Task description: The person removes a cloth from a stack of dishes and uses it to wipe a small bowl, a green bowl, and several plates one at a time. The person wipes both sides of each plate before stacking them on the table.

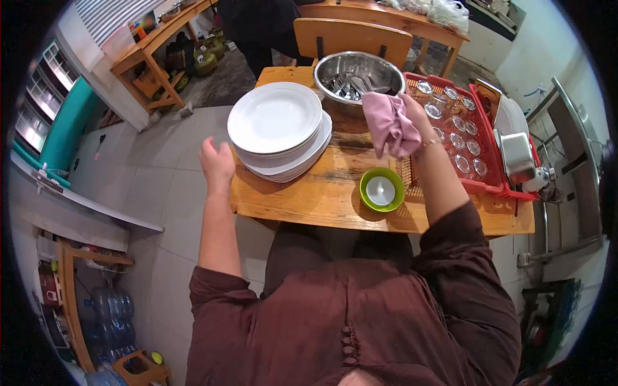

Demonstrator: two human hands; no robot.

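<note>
My right hand (415,110) is closed on a pink cloth (390,125), which hangs bunched beside the steel bowl. In that steel bowl (325,87) lie several spoons and other cutlery (353,85). My left hand (217,159) holds nothing; its fingers are apart, just left of a stack of white plates (275,119). Larger plates (309,157) sit at the bottom of the stack. Below the cloth, a green bowl (365,192) stands near the table's front edge with a white bowl (380,191) inside it.
On the wooden table (290,207), a red basket (492,188) at right holds several upturned glasses (457,140). Beyond it are a steel container (517,157) and more plates (512,116). A wooden chair (351,35) and a person in dark clothes (261,29) are across the table.
</note>
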